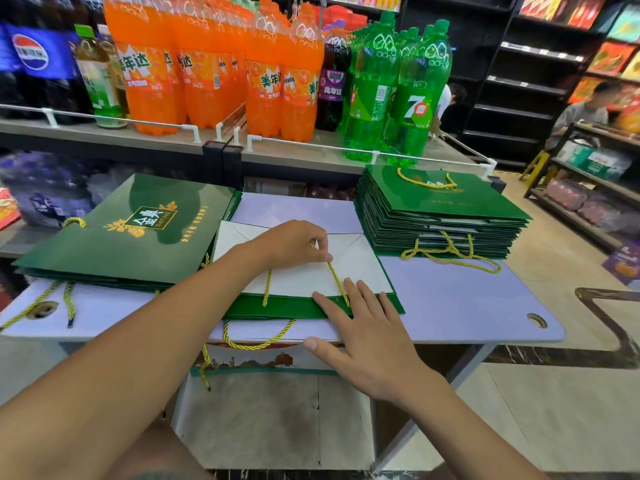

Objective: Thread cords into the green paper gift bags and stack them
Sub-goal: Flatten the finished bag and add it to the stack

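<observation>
Right hand: fingers spread, flat on green bag's near edge.
Green bag: flat, centre tabletop; yellow cord threaded through.
Right stack: corded bags.
Left stack: corded bags.
Left hand: pinches yellow cord over the bag.

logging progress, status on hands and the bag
Left hand pinching yellow cord. Right hand flat on green bag. Nothing blocking; stack of bags at right.

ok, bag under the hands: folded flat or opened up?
Folded flat. The bag lies flat on the table, white base flap folded over; right hand presses it, left hand pinches the cord.
</observation>
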The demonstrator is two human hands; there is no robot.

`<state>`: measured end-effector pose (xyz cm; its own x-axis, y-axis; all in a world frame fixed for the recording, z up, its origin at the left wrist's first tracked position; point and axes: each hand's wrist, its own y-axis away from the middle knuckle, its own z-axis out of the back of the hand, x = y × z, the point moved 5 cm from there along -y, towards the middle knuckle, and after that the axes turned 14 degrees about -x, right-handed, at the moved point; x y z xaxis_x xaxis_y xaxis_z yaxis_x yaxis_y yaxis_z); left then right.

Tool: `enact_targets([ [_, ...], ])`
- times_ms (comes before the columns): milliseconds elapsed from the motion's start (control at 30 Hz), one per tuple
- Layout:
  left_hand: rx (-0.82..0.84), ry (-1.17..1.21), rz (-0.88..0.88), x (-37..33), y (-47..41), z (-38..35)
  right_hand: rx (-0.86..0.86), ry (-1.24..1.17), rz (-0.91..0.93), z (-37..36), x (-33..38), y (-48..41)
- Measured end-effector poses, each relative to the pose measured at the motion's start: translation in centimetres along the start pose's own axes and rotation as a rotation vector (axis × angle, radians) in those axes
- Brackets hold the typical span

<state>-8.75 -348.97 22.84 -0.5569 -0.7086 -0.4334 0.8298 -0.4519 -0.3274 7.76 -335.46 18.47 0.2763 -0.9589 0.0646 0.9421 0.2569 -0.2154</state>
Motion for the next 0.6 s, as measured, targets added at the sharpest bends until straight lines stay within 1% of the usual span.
enact_targets([
  [167,-0.03,0.051,0.022,0.8,0.5,-0.5,0.002,-0.012,-0.003,0.0,0.0,0.0],
  [333,-0.024,0.019,0.008,0.4,0.5,-0.4,0.012,-0.02,-0.001,0.1,0.0,-0.1],
  [500,-0.007,-0.025,-0.023,-0.1,1.2,1.3,0.025,-0.011,0.014,0.4,-0.1,-0.3],
  [600,-0.065,-0.073,-0.05,-0.4,3.4,3.6,0.019,0.003,0.027,0.7,-0.2,-0.2],
])
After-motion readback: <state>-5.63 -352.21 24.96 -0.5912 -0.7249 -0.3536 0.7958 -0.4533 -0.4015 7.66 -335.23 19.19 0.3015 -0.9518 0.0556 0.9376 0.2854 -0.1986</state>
